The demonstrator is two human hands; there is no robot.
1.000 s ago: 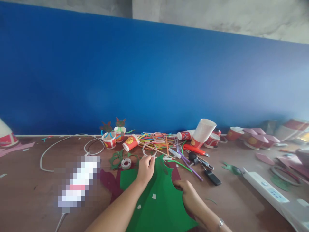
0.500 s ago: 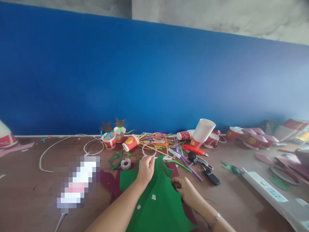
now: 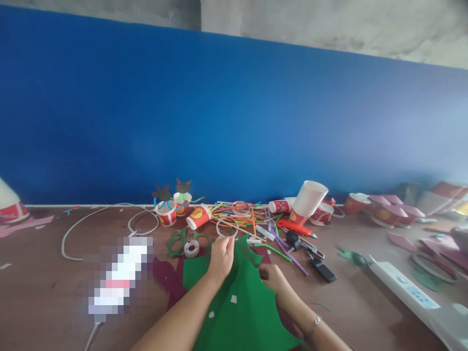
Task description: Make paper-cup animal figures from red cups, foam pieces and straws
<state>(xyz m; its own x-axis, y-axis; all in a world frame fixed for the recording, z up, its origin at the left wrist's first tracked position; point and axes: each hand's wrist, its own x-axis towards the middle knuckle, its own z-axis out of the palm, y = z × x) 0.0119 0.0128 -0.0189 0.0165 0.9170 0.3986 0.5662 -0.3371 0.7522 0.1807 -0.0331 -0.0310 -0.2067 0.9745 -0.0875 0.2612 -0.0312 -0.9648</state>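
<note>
A large green paper (image 3: 241, 312) with cut-out edges lies over dark red paper, its far end raised. My left hand (image 3: 221, 256) is closed on the green paper near that far end. At the paper's right edge, my right hand (image 3: 272, 277) has its fingers curled together; what they hold, if anything, is hidden. Two small white scraps (image 3: 233, 299) rest on the green sheet. Just beyond my left hand are a clear ring (image 3: 227, 227) and a pile of coloured straws (image 3: 239, 212). A tape roll (image 3: 191, 248) sits to its left.
Paper cups (image 3: 309, 201) stand and lie along the blue wall. Keys (image 3: 321, 269) and a red cutter (image 3: 295, 227) lie right of centre. A white power strip (image 3: 405, 287) is at the right; a blurred-out bright object (image 3: 120, 278) is at the left.
My right hand has moved slightly forward and left along the green paper's edge. My left hand has stayed nearly still on the sheet. The view has shifted slightly.
</note>
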